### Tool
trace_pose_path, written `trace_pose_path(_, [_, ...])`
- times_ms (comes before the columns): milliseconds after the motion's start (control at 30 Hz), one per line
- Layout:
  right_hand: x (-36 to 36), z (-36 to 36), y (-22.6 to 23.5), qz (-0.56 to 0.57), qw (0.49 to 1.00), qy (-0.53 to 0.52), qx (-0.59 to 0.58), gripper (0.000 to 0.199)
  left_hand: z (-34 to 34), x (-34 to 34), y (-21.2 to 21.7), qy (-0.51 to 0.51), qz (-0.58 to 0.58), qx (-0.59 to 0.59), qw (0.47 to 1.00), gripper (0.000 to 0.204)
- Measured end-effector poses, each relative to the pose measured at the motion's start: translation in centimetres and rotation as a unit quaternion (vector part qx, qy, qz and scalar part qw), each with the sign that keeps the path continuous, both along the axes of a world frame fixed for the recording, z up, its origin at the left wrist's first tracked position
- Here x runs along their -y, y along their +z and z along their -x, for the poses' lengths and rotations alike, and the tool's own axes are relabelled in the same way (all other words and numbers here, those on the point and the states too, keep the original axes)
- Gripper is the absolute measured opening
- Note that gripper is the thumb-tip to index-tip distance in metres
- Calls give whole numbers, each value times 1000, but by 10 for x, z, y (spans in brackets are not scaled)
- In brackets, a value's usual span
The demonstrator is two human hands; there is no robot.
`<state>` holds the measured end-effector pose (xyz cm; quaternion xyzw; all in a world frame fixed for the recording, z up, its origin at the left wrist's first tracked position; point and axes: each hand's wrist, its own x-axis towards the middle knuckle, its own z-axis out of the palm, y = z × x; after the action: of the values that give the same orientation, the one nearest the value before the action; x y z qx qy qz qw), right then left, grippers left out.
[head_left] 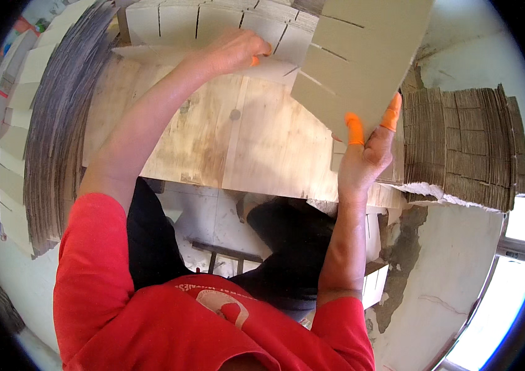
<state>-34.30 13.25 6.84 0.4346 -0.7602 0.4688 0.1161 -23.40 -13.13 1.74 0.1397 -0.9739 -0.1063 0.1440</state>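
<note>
In my right hand (367, 151) is a slotted cardboard sheet (361, 55), raised and tilted over the right side of the wooden board. Thumb and a finger, both in orange finger cots, grip its lower corner. My left hand (241, 51) reaches to the back of the board, fingers curled together, with orange showing at one fingertip. It rests against another slotted cardboard sheet (179, 25) at the far edge; whether something is pinched in those fingers is hidden.
The pale wooden board (200, 148) lies before me. A tall curved stack of cardboard sheets (67, 105) stands at left. Another dense stack of brown cardboard (466, 145) sits at right. Below the board are my legs and a small dark metal frame (225, 255).
</note>
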Motion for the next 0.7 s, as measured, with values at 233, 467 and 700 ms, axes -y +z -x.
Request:
trace_pose_path(233, [-4,-5,-5,-18,999,28,2,74,-4,-30,2,-16,14,21,1000,13])
trace_pose_path(467, [-1,-7,-9,-68,996,11,-57,75,-6,-46,-1,-50,67,-61,995,9])
trace_pose_path(700, [6,-6,-41,-210,977,5,-26,76,-6,-84,11,-122,25,-144,982,5])
